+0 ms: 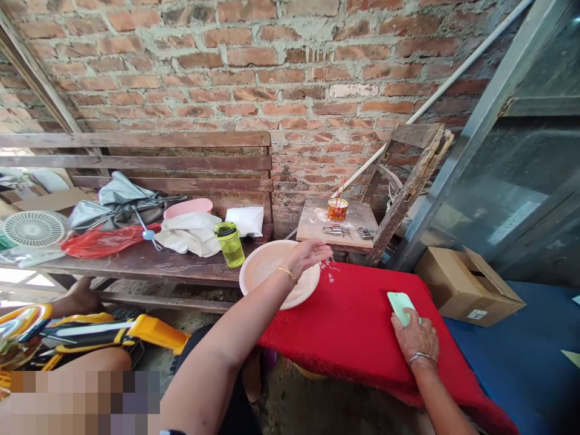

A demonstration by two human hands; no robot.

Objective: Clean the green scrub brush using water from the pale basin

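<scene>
The right hand (417, 343) clamps the mint-green object (399, 305) over the red cloth (357, 326); the left hand (310, 256) extends, uncurled, above the white basin (243, 279).

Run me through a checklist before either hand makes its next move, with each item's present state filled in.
1. Right hand has hold of the pale green object: ok, held over the red cloth.
2. Left hand is free: ok, fingers extended above the right side of the white basin, nothing visibly held.
3. Basin is upright: ok, its opening faces up.
4. Area beside the left hand is free of drops: not ok, whitish drops show there.
5. Cloth is dry underneath: cannot tell, its underside is hidden.
</scene>
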